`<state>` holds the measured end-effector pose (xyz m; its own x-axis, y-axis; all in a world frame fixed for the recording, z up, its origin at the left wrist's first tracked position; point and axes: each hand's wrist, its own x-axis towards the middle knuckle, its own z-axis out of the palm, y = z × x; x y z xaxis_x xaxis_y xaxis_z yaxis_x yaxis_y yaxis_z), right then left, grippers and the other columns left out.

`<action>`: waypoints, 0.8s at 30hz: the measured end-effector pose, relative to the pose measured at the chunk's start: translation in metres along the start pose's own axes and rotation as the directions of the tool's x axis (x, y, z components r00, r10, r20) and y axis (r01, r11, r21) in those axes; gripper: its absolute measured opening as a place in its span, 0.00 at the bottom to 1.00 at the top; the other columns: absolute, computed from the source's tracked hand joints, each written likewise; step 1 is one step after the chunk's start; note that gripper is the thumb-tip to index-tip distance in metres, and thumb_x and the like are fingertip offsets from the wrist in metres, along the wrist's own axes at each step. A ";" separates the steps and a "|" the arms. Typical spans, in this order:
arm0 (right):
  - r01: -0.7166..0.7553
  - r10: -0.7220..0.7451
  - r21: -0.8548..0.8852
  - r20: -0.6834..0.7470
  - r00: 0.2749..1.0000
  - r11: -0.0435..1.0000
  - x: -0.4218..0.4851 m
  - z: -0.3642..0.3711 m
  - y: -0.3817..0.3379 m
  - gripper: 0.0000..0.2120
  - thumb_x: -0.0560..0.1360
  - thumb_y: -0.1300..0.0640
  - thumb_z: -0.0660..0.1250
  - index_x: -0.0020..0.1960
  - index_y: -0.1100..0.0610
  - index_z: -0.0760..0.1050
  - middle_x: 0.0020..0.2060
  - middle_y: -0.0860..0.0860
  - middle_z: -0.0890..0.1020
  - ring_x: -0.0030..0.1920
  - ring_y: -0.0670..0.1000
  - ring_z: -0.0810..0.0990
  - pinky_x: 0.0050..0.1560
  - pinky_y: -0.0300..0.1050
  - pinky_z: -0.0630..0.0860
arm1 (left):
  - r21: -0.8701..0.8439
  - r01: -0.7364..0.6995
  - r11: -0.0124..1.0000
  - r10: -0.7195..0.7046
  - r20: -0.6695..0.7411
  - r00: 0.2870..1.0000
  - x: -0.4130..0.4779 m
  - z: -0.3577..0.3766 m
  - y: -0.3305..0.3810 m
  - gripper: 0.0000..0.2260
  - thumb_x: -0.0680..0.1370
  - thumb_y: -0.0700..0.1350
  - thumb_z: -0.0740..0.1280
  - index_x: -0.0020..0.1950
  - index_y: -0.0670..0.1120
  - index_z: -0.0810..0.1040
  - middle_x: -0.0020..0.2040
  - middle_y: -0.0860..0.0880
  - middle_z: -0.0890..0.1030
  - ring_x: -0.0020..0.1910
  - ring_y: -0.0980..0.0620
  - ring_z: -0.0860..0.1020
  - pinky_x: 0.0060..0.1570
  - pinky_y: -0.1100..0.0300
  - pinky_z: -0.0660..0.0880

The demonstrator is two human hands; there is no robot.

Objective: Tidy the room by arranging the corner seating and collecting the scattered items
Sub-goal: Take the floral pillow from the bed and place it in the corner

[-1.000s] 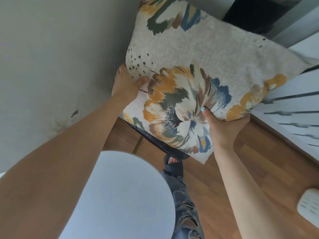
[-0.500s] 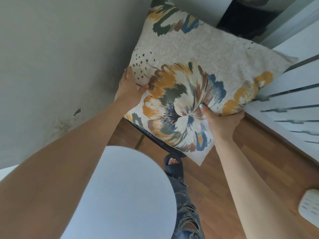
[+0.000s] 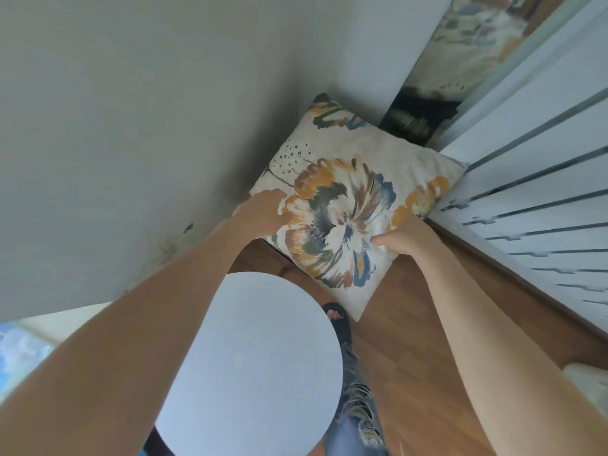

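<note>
Cushion (image 3: 358, 205), square, cream fabric with a large painted flower in orange, blue, olive and brown, middle of the frame, tucked into the room's corner. Tilted, upper corner toward the grey wall (image 3: 131, 110), right corner touching the white slatted panel (image 3: 543, 179) at the right edge. Lower corner hanging out over the wooden floor (image 3: 411, 324). A dark edge just visible under its left side, too hidden to name.

Left hand (image 3: 260, 212) at the cushion's left edge, left of centre in the frame, fingers (image 3: 274, 194) spread apart and lying on the fabric, not closed round it. Right hand (image 3: 406, 236) at the cushion's lower right edge, fingers curled under the edge and thumb on top, clamped on the cushion. Both bare forearms reaching up from the bottom corners of the frame.

Pale blue shirt front (image 3: 256, 366) filling the lower middle. Ripped blue jeans (image 3: 355, 416) beside it at the bottom, and a foot in a dark open-toed sandal (image 3: 337, 319) on the floor just below the cushion's lower corner. Mirror-like strip (image 3: 460, 60) at the upper right, blurred.
</note>
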<state>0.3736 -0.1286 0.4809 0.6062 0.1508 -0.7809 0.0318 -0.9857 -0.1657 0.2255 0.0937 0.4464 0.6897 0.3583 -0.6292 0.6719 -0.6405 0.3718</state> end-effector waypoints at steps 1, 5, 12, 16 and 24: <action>0.042 -0.042 -0.011 -0.012 0.999 0.999 -0.014 -0.004 -0.007 0.33 0.73 0.51 0.71 0.72 0.64 0.65 0.66 0.61 0.75 0.63 0.60 0.76 0.63 0.54 0.75 | 0.023 -0.008 1.000 0.008 -0.005 1.000 -0.012 -0.007 0.003 0.24 0.80 0.55 0.61 0.74 0.50 0.63 0.72 0.51 0.68 0.68 0.49 0.69 0.67 0.51 0.68; 0.209 -0.207 -0.177 0.032 0.978 0.962 -0.063 -0.014 -0.030 0.32 0.74 0.51 0.68 0.74 0.60 0.63 0.63 0.58 0.77 0.59 0.58 0.78 0.55 0.50 0.76 | 0.062 -0.019 0.998 0.023 -0.072 0.997 -0.059 -0.034 0.015 0.21 0.79 0.56 0.62 0.70 0.51 0.67 0.66 0.53 0.74 0.63 0.50 0.73 0.62 0.52 0.71; 0.417 -0.451 -0.422 0.023 0.892 0.805 -0.150 -0.026 -0.051 0.25 0.77 0.50 0.65 0.70 0.59 0.65 0.63 0.57 0.76 0.54 0.56 0.80 0.45 0.47 0.74 | 0.110 -0.057 0.992 0.074 -0.155 0.985 -0.149 -0.084 0.031 0.19 0.78 0.54 0.64 0.69 0.52 0.68 0.66 0.53 0.74 0.63 0.50 0.73 0.63 0.51 0.70; 0.454 -0.504 -0.436 0.002 0.864 0.777 -0.196 -0.032 -0.053 0.23 0.77 0.51 0.65 0.69 0.57 0.66 0.61 0.55 0.75 0.53 0.55 0.79 0.45 0.47 0.75 | 0.140 -0.091 0.986 0.123 -0.240 0.963 -0.204 -0.103 0.038 0.19 0.78 0.53 0.65 0.68 0.53 0.69 0.64 0.53 0.74 0.62 0.51 0.74 0.61 0.53 0.71; 0.531 -0.618 -0.435 -0.079 0.782 0.727 -0.283 -0.054 -0.066 0.29 0.78 0.49 0.64 0.76 0.54 0.59 0.69 0.53 0.70 0.66 0.55 0.72 0.60 0.49 0.74 | 0.121 -0.108 0.987 0.148 -0.402 0.904 -0.297 -0.125 0.047 0.18 0.78 0.53 0.63 0.67 0.54 0.71 0.61 0.54 0.77 0.57 0.51 0.76 0.55 0.54 0.74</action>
<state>0.2431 -0.1105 0.7450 0.5171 0.7215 -0.4604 0.6910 -0.6694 -0.2730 0.0861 0.0421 0.7357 0.8314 0.5015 -0.2394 0.5557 -0.7528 0.3528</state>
